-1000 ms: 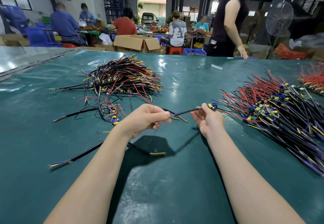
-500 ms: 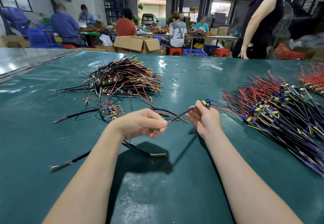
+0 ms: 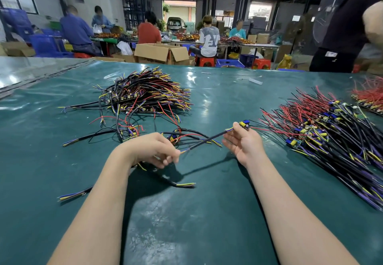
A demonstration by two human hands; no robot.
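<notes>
Between my hands, above the green table (image 3: 207,213), stretches a black cable (image 3: 207,140). One end carries a small blue and yellow circuit module (image 3: 244,124). My right hand (image 3: 243,142) pinches the cable just behind that module, its other fingers spread loosely. My left hand (image 3: 153,148) pinches the coloured wire tips at the cable's other end. A second black cable (image 3: 182,184) with yellow and purple tips lies on the table under my left hand.
A tangled heap of finished wire assemblies (image 3: 145,94) lies at the back left. A long pile of red and black wired modules (image 3: 331,132) fills the right side. Loose cables (image 3: 87,138) lie left of my hands. A person (image 3: 348,26) stands at the far right edge.
Both hands have lifted the cable slightly and tilted it, the module end rising to the right. The standing person has walked further right along the table's far edge.
</notes>
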